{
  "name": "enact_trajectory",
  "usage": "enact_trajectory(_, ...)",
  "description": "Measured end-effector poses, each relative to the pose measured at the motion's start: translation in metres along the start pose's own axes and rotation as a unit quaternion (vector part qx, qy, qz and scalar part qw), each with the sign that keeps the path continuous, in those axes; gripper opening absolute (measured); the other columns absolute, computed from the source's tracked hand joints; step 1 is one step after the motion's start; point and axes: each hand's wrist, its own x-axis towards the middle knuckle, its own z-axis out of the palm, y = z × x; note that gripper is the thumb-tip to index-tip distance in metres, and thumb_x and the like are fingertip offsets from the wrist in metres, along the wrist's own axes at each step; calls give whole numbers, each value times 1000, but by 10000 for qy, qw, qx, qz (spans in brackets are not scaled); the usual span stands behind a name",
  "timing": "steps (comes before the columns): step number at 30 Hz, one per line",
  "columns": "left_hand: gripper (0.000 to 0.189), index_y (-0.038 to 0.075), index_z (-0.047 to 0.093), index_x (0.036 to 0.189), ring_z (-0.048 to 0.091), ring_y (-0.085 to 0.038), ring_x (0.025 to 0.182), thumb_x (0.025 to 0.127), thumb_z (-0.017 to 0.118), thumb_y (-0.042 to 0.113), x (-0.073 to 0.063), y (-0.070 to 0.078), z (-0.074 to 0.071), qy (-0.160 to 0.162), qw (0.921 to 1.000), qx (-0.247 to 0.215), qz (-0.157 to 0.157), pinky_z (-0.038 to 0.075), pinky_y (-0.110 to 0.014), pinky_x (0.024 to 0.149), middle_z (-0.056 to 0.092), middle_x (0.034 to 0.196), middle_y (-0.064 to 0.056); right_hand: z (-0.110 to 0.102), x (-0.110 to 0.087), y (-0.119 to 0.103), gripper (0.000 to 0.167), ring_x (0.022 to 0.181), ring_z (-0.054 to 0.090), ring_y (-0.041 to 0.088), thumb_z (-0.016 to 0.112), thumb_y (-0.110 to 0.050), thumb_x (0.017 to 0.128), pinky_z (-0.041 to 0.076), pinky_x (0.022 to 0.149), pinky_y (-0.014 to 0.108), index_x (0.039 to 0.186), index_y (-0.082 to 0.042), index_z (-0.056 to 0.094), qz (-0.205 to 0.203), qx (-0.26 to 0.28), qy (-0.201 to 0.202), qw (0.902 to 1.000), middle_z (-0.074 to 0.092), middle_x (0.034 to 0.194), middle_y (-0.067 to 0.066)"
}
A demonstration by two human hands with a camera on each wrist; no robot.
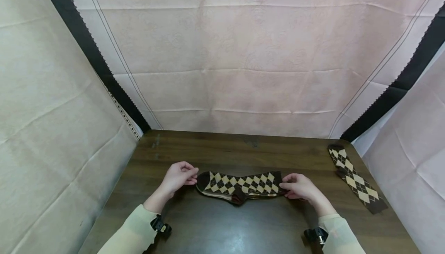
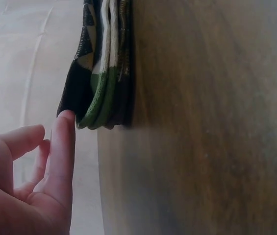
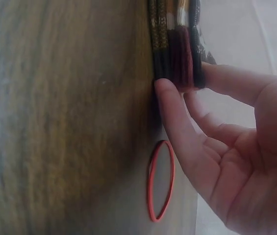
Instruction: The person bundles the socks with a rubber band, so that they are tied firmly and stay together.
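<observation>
The sock stack (image 1: 257, 183), pinched by the right hand (image 1: 299, 187) and touched by the left hand (image 1: 179, 176) with straight finger, should be aligned evenly.

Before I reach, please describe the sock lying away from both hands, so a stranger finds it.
On the brown table, look along the right edge. There lies a dark sock with cream diamonds. Unlike the stacked socks, it lies slanting and untouched.
</observation>
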Motion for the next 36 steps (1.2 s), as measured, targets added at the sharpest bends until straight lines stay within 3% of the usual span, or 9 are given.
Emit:
enact_trajectory(10, 28, -6, 64, 116, 77, -28, 79, 104, 74, 16, -3, 2, -6, 123, 9995, -242, 157, 65, -39, 75, 73, 98, -27, -22, 1, 4, 45, 91, 74, 32, 70, -20, 105, 64, 80, 45, 133, 13, 58, -288, 60, -128, 9995, 72, 113, 23)
enact_trajectory(13, 29, -6, 63, 118, 78, -28, 81, 104, 74, 16, -6, 2, -8, 43, 9993, -342, 138, 65, -39, 78, 72, 103, -31, -46, 3, 10, 54, 102, 74, 32, 69, -23, 107, 63, 86, 42, 142, 15, 52, -451, 267, 320, 9981, 70, 126, 29)
enact_trajectory(17, 31, -7, 62, 121, 78, -28, 83, 105, 73, 18, -7, 2, -9, -157, 9989, -416, 140, 65, -40, 80, 73, 104, -30, -88, 9, 27, 59, 98, 70, 9, 66, -27, 109, 62, 84, 30, 150, 11, 47, -471, 329, 1362, 9890, 69, 129, 21)
enact_trajectory(21, 32, -7, 63, 122, 78, -28, 84, 105, 72, 18, -6, 3, -9, -219, 9986, -438, 188, 65, -37, 78, 74, 101, -25, -123, 17, 43, 54, 85, 61, -5, 65, -27, 108, 58, 71, 20, 149, 6, 53, -142, 145, 2622, 9648, 70, 113, 0)
enact_trajectory(23, 32, -7, 62, 124, 78, -28, 84, 106, 71, 18, -5, 4, -9, -245, 9985, -447, 189, 65, -36, 78, 74, 102, -26, -136, 19, 51, 52, 80, 60, -4, 66, -28, 106, 55, 66, 18, 148, 3, 57, 96, 81, 3076, 9514, 71, 112, 1)
enact_trajectory(27, 39, -11, 59, 130, 78, -27, 85, 107, 69, 18, -4, 5, -6, -361, 9981, -488, 127, 64, -36, 79, 73, 105, -28, -154, 18, 62, 56, 75, 59, 3, 67, -31, 105, 52, 59, 23, 150, 0, 57, 437, 113, 3373, 9403, 68, 123, 10)
enact_trajectory(31, 45, -13, 56, 135, 78, -26, 86, 107, 69, 20, -4, 4, -3, -489, 9974, -519, 37, 64, -36, 80, 73, 103, -24, -161, 16, 66, 54, 73, 57, 6, 68, -28, 104, 52, 56, 25, 149, 1, 56, 460, 205, 3502, 9353, 67, 110, 2)
enact_trajectory(34, 47, -13, 56, 136, 77, -26, 86, 107, 69, 21, -5, 2, -3, -495, 9973, -548, 5, 64, -35, 80, 73, 102, -22, -161, 19, 69, 53, 84, 57, 13, 65, -26, 105, 50, 58, 23, 148, 4, 55, 512, 3, 3493, 9356, 66, 117, 9)
enact_trajectory(36, 48, -13, 56, 136, 77, -26, 87, 107, 70, 22, -7, 0, -3, -480, 9972, -573, -21, 64, -36, 81, 73, 104, -24, -158, 23, 75, 54, 98, 57, 24, 63, -26, 106, 49, 64, 25, 149, 6, 54, 624, -229, 3392, 9384, 59, 136, 25)
